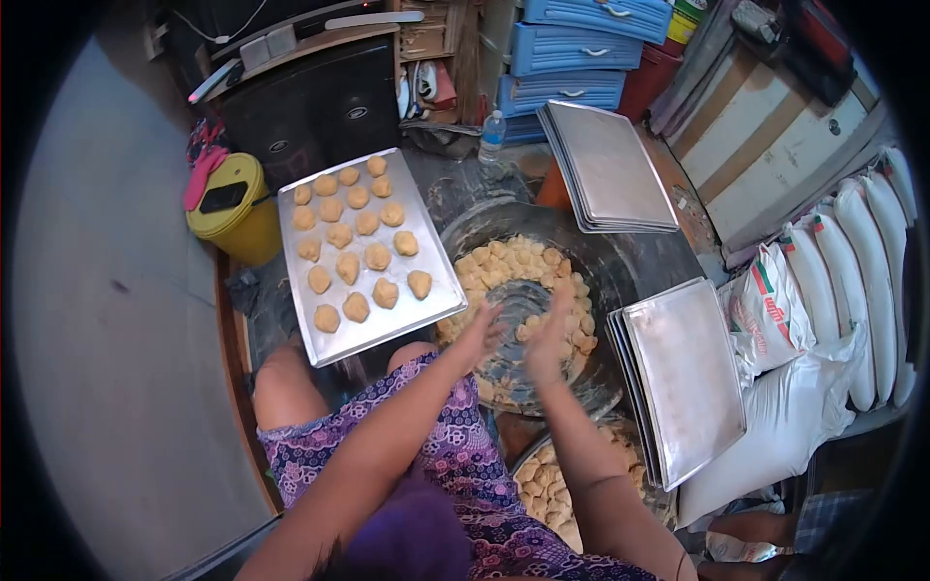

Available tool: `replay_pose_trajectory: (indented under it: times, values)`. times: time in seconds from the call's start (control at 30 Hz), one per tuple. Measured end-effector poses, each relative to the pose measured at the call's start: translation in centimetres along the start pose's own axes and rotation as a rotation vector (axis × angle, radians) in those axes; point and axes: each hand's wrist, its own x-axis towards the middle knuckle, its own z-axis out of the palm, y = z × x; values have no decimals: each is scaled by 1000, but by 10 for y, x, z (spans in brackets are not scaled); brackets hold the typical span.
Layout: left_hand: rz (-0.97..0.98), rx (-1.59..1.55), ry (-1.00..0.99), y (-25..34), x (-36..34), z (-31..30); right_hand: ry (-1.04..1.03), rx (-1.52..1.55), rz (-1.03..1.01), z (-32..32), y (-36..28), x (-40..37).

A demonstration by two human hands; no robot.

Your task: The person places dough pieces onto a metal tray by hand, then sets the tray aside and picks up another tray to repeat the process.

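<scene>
My left hand [479,337] is over the large round metal basin [620,290], fingers apart, with no dough piece visible in it. Opposite it, my right hand [550,334] is held upright with the fingers stretched out, palm facing the left. A gap separates the two hands. Below and around them, pieces of dough [513,257] line the basin in a thick ring, and its middle shows a floury bottom. Left of the hands, a metal baking tray [426,315] tilts across my lap area, bearing rows of dough balls [378,256].
A second container of dough pieces [552,494] sits below my right forearm. Stacked baking trays [683,373] stand at right, with more trays [610,165] behind. A yellow bucket [237,228] carries a phone. White sacks [775,320], a water bottle [492,136] and blue drawers [572,48] surround the area.
</scene>
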Motion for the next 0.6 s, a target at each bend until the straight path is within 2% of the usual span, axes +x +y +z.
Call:
replay_pose_trajectory:
  times: [0.07, 0.1, 0.13, 0.17, 0.2, 0.23, 0.27, 0.3, 0.33, 0.4, 0.47, 0.53, 0.6]
  values:
    - [-216, -376, 0, 3, -3, -1, -441, -280, -544, 22, 1, -36]
    - [-331, -562, 6, 3, -8, -4, -441, -274, -538, 33, 30, -37]
    - [-439, -747, 26, 4, -10, -11, -627, -155, -92, 44, 77, -33]
    - [-339, -615, -41, 13, -14, -14, -800, -29, 355, 50, 108, -26]
    - [-348, -621, -26, 8, -10, -14, -334, -56, 223, 37, 100, 3]
    - [-190, -298, -188, 0, -7, -11, -224, 125, 406, 44, 137, 30]
    - [-31, 28, -354, -5, -6, -6, 33, 88, 627, 75, 226, 52]
    - [-42, 20, -362, -7, -6, -2, 84, 549, 631, 42, 187, 97]
    - [-60, -19, -344, -6, -6, -1, 143, 707, 817, 33, 183, 134]
    - [-91, -90, -290, -3, -2, -6, 317, 891, 1055, 32, 205, 181]
    - [-77, -86, -268, -1, 1, -9, 442, 806, 1176, 31, 208, 210]
    - [-68, -83, -233, -3, 2, -10, 528, 769, 1153, 33, 229, 224]
    - [-63, -11, -274, -5, 3, -10, 469, 717, 1196, 36, 247, 230]
